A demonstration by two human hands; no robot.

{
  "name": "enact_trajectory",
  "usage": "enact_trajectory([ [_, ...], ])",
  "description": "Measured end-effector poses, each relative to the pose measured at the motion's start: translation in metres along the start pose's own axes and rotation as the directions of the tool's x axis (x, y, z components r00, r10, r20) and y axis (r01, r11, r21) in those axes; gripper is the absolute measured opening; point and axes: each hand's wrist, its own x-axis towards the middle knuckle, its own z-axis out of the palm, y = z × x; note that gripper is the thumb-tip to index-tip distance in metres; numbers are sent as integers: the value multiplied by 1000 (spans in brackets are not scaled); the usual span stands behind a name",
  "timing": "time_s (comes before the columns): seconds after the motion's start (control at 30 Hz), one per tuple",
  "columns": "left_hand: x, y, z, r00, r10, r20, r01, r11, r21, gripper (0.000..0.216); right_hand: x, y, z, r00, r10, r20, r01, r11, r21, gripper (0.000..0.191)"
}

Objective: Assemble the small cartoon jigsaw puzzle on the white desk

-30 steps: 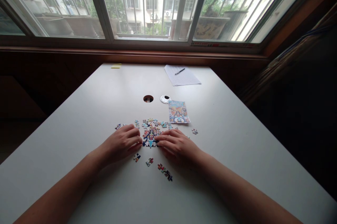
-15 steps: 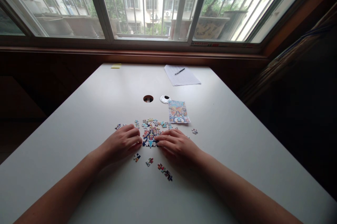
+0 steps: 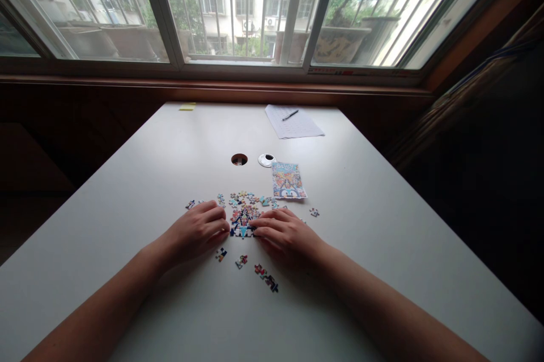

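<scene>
A small, partly joined jigsaw puzzle [image 3: 243, 220] lies on the white table [image 3: 170, 169] between my hands. My left hand [image 3: 196, 233] rests on the table at its left edge, fingers stretched towards it and touching its side. My right hand [image 3: 285, 231] lies flat at its right edge, fingertips on the lower pieces. Neither hand lifts anything. Loose pieces [image 3: 242, 199] are scattered just beyond the puzzle, and a few more loose pieces [image 3: 241, 262] lie nearer to me.
A colourful picture card [image 3: 288, 180] lies beyond the puzzle on the right. A cable hole [image 3: 239, 159] and its round cap [image 3: 267, 160] sit mid-table. A paper sheet [image 3: 293, 123] with a pen [image 3: 290, 115] and a yellow note [image 3: 187, 106] lie near the window.
</scene>
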Motion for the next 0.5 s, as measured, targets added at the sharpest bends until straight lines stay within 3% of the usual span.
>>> enact_trajectory([
  [0.5, 1, 1, -1, 1000, 8, -6, -8, 1000, 6, 13, -1, 1, 1, 1000, 2, 1, -2, 1000, 6, 19],
])
